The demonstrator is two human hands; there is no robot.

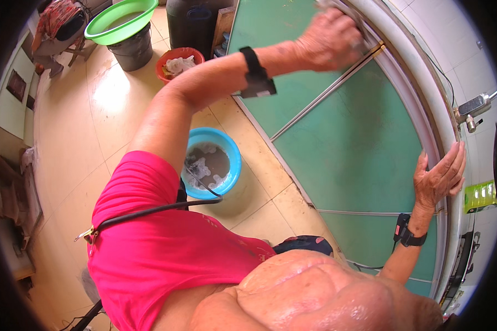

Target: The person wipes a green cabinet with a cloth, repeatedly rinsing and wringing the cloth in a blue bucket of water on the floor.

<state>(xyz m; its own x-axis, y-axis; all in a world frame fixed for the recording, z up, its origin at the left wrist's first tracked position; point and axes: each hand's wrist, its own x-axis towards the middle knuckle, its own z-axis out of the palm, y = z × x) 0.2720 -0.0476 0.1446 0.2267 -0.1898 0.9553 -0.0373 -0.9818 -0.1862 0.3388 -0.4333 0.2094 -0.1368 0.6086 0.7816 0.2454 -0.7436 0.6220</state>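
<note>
My left hand [333, 39] is blurred and closed around a greyish cloth [350, 9]. It presses the cloth to the metal frame along the top of the green cabinet doors [348, 136], just under the counter edge. My right hand [439, 178] holds nothing; it rests with fingers apart on the pale rounded counter edge [427, 82]. Both wrists wear black straps with small devices. Below my left arm, a blue basin [235, 165] of grey, sudsy water stands on the tiled floor [256, 207].
A faucet [474, 108] and a green bottle [480, 196] are beyond the counter edge. Farther off stand a red basin [159, 68], a black bucket [132, 51] under a green basin [95, 35], and a dark barrel [194, 25]. Another person [58, 25] sits at upper left.
</note>
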